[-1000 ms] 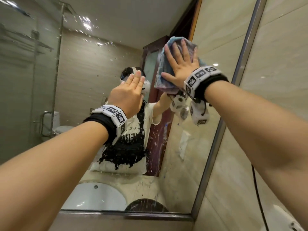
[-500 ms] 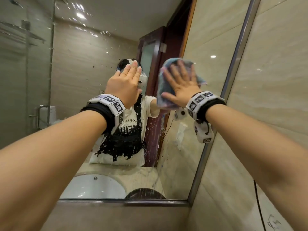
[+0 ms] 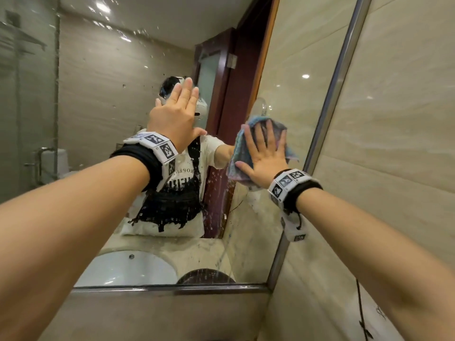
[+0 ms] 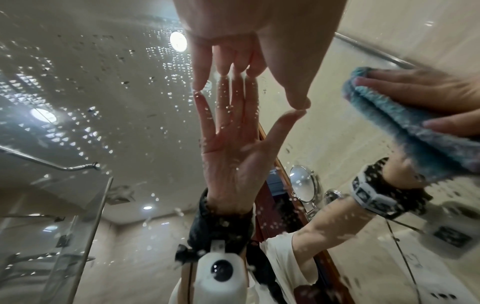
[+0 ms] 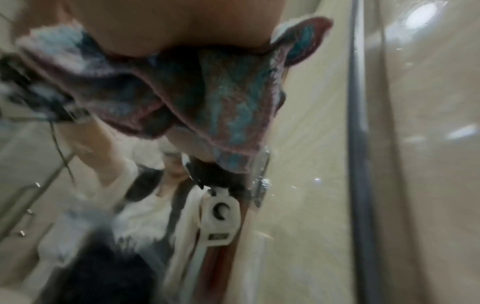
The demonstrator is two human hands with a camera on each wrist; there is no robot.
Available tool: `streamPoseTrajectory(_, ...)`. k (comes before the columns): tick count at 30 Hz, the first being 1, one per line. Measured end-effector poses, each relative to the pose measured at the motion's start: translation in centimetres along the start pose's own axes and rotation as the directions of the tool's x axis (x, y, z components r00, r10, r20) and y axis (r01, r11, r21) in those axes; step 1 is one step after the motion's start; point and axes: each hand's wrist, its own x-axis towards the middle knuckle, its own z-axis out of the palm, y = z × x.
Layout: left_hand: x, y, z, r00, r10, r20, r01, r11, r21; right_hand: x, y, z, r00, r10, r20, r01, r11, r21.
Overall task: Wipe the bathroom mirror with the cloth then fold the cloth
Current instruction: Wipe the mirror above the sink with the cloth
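Note:
The bathroom mirror (image 3: 103, 124) fills the wall ahead, speckled with water drops. My right hand (image 3: 264, 153) lies flat with spread fingers on a blue and pink cloth (image 3: 237, 153), pressing it against the glass near the mirror's right side. The cloth (image 4: 405, 123) shows bunched under that hand in the left wrist view, and its folds (image 5: 228, 102) hang blurred in the right wrist view. My left hand (image 3: 176, 114) rests flat on the mirror to the cloth's left, fingers straight, its fingertips (image 4: 200, 86) touching the glass.
A metal frame (image 3: 327, 114) edges the mirror on the right, with beige tiled wall (image 3: 398, 119) beyond. The lower frame (image 3: 172, 287) runs above the counter ledge. The mirror reflects a sink, a shower screen and a dark door.
My right hand has slid the cloth downward on the glass, from high up to about mid height. The left hand stays flat on the mirror in roughly the same place.

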Motion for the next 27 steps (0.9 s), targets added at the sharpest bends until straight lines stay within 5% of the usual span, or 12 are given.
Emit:
streamPoseTrajectory(3,0.0,-0.1,0.1,1.000,0.006,-0.003,-0.006,1.000,0.008,2.6,-0.8,-2.0,0.996,-0.070,-0.052,0.069,0.997,-0.015)
streamPoseTrajectory(8,-0.1,-0.4,0.6,0.999,0.019,-0.041,-0.017,0.999,0.030,6.1,0.2,-4.9,0.972,0.201,-0.122,-0.167,0.956,0.242)
streamPoseTrajectory(11,-0.5,-0.3,1.4,0.997,0.027,-0.066,-0.023,0.998,0.055,5.3,-0.9,-4.0,0.951,0.268,-0.153,-0.226,0.942,0.247)
streamPoseTrajectory(15,-0.6,-0.1,2.4,0.998,0.015,-0.068,-0.011,0.998,0.066,1.8,-1.7,-0.8,0.997,0.006,-0.071,-0.002,0.998,0.064)
streamPoseTrajectory(17,-0.6,0.1,2.4,0.998,0.020,-0.061,-0.016,0.998,0.058,-0.1,-2.2,0.5,0.982,-0.185,0.023,0.186,0.980,-0.071)
streamPoseTrajectory(20,-0.5,-0.2,2.5,0.998,0.020,-0.063,-0.016,0.998,0.056,-0.8,-1.8,0.7,0.956,-0.286,0.057,0.291,0.947,-0.132)
streamPoseTrajectory(22,-0.5,-0.1,2.5,0.999,0.014,-0.050,-0.010,0.998,0.070,0.0,-0.7,0.0,0.981,-0.193,0.015,0.193,0.979,-0.069)
streamPoseTrajectory(24,-0.6,0.0,2.5,0.999,0.006,-0.042,-0.003,0.997,0.076,1.4,0.2,-1.1,0.996,0.076,-0.047,-0.069,0.989,0.132)
streamPoseTrajectory(27,-0.6,0.2,2.6,0.999,-0.002,-0.034,0.005,0.997,0.083,3.3,-0.1,-2.6,0.941,0.331,-0.065,-0.302,0.913,0.275)
